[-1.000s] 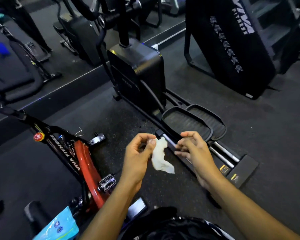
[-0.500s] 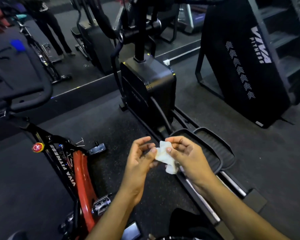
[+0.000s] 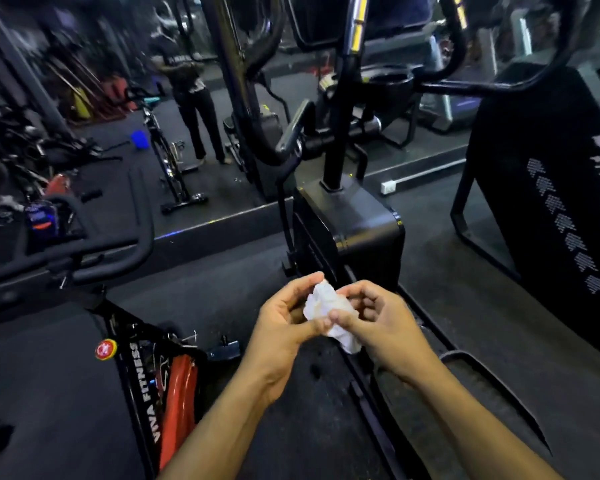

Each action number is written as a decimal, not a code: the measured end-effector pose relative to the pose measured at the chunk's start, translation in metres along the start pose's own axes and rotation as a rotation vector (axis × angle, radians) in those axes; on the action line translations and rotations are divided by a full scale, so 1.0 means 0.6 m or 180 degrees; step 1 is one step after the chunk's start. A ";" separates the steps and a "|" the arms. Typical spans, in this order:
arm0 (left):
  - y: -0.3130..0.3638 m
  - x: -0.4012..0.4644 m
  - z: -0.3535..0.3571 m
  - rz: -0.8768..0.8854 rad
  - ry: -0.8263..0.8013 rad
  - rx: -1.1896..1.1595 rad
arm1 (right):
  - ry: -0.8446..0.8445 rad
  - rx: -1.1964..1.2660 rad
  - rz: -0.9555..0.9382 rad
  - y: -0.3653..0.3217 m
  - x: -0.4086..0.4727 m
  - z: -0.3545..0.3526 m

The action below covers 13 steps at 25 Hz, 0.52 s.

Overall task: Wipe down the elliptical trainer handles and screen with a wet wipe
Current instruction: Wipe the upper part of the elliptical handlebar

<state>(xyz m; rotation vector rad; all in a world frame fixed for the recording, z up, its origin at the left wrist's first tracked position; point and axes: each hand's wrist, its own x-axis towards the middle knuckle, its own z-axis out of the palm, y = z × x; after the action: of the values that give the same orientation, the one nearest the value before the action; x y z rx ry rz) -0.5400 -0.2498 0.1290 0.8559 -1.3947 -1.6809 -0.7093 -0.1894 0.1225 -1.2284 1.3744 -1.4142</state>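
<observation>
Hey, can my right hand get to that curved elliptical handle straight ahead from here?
Probably yes. The right hand helps the left hand hold the wet wipe, and nothing stands between it and the handle.

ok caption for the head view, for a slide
Both hands, left and right, bunch a white wipe before the elliptical.

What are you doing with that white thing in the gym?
A person is standing at an elliptical trainer and holding a crumpled white wet wipe between both hands. The left hand and the right hand both pinch it, bunching it up in front of the body. The wipe is not touching the machine, so the handles up ahead have not been wiped at this moment. A red exercise bike stands to the left.
</observation>
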 end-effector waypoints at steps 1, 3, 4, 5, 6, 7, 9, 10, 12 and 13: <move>0.012 0.028 0.005 0.0052 -0.0061 0.0040 | -0.0074 0.0009 -0.0108 -0.007 0.032 -0.013; 0.035 0.076 0.010 0.0182 -0.0127 0.0176 | -0.0234 0.0144 -0.0193 -0.022 0.091 -0.035; 0.046 0.094 0.010 0.0251 -0.0143 0.0261 | -0.0265 0.0243 -0.0147 -0.031 0.114 -0.042; 0.060 0.109 0.009 0.0328 -0.0137 0.0353 | -0.0277 0.0366 -0.0084 -0.039 0.135 -0.047; 0.075 0.127 0.007 0.0416 -0.0100 0.0438 | -0.0281 0.0505 -0.0039 -0.050 0.156 -0.050; 0.090 0.144 0.005 0.0488 -0.0039 0.0470 | -0.0295 0.0673 -0.0037 -0.062 0.177 -0.052; 0.120 0.174 0.001 0.0611 0.0071 0.0358 | -0.0414 0.1216 -0.0098 -0.086 0.212 -0.047; 0.134 0.186 0.000 0.0675 0.0101 0.0248 | -0.0517 0.1560 -0.0109 -0.097 0.228 -0.042; 0.162 0.208 -0.003 0.0790 0.0110 0.0024 | -0.0760 0.1849 -0.0106 -0.115 0.251 -0.027; 0.176 0.215 -0.007 0.0833 0.0100 -0.0038 | -0.0809 0.1771 -0.0122 -0.123 0.260 -0.018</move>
<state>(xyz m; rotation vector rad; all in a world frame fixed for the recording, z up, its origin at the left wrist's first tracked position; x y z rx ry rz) -0.5822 -0.3758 0.2299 0.6586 -1.4077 -1.4688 -0.7469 -0.3313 0.2137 -1.0182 0.7175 -1.4743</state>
